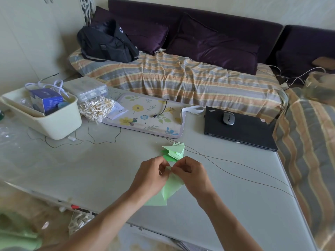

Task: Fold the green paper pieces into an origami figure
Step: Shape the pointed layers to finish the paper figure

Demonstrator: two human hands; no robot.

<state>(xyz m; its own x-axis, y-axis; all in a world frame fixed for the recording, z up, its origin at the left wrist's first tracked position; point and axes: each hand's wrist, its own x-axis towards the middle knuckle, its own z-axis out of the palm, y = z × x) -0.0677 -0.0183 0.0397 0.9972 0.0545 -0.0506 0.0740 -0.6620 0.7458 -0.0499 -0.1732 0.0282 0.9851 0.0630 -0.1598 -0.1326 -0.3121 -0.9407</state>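
Pinching the top corner of a pale green folded paper piece (169, 187), the left hand (151, 175) and right hand (193, 175) meet fingertip to fingertip, fingers curled narrowly around the tip. To crease well here, I judge both thumbs should press the edges flush before running the fold down, keeping the lower flaps from shifting. That piece looks like a tapering, kite-like form, its wider layered end lying towards the near edge of the grey glass-topped table (108, 169). Just beyond the hands sits a small heap of already folded green triangular units (174, 151), some lighter, some darker, stacked loosely.
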